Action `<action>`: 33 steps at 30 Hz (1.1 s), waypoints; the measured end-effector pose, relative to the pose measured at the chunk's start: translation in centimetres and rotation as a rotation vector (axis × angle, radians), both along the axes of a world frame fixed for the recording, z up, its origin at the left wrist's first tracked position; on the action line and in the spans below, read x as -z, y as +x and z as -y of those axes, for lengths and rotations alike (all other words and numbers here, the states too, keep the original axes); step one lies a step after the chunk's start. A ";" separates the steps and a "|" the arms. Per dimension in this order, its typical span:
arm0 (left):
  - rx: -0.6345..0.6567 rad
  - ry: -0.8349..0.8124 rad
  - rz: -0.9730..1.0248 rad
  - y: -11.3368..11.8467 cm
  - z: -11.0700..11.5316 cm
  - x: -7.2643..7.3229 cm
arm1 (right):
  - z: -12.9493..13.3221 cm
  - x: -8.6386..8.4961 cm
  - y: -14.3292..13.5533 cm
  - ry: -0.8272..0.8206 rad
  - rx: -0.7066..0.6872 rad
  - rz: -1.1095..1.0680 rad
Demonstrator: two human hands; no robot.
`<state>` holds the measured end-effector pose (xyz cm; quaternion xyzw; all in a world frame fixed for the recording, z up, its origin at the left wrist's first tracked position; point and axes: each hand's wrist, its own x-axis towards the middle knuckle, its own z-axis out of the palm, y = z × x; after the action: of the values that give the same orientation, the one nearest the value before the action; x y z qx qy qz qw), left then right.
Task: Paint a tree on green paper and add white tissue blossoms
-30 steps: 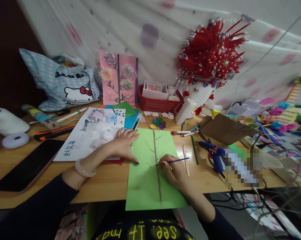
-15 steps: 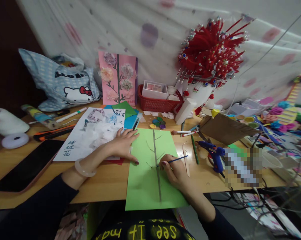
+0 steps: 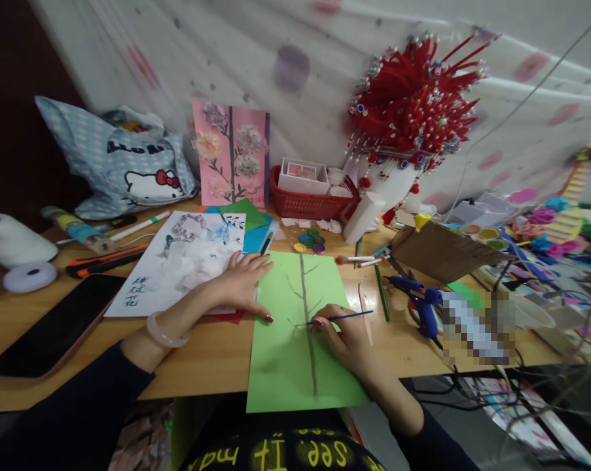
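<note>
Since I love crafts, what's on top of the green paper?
A grey stem with branches, the left thumb, and the right hand holding a paintbrush. Anything painted beneath that hand is hidden.

Matt green paper (image 3: 280, 376), smooth wooden table (image 3: 207, 360), plastic basket (image 3: 302, 207)

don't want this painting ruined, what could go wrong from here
The right hand is close beside the grey stem and might smear it if wet. The green paper overhangs the front edge of the table, so a bump could jog it under the brush. The glue gun shows a red light, so it may be hot.
</note>
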<state>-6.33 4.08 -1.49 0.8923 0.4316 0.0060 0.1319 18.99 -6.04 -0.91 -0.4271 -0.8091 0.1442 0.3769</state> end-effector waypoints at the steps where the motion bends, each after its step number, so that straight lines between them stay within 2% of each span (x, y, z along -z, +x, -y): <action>1: -0.001 0.002 0.002 0.0 0.0 0.1 | 0.0 0.0 0.0 0.001 -0.004 0.004; 33: -0.004 0.000 -0.009 0.1 0.0 0.1 | 0.1 -0.1 0.2 0.086 -0.035 0.008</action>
<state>-6.26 4.10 -1.58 0.8914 0.4342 0.0021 0.1301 19.24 -6.09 -0.86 -0.3970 -0.8234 0.1141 0.3890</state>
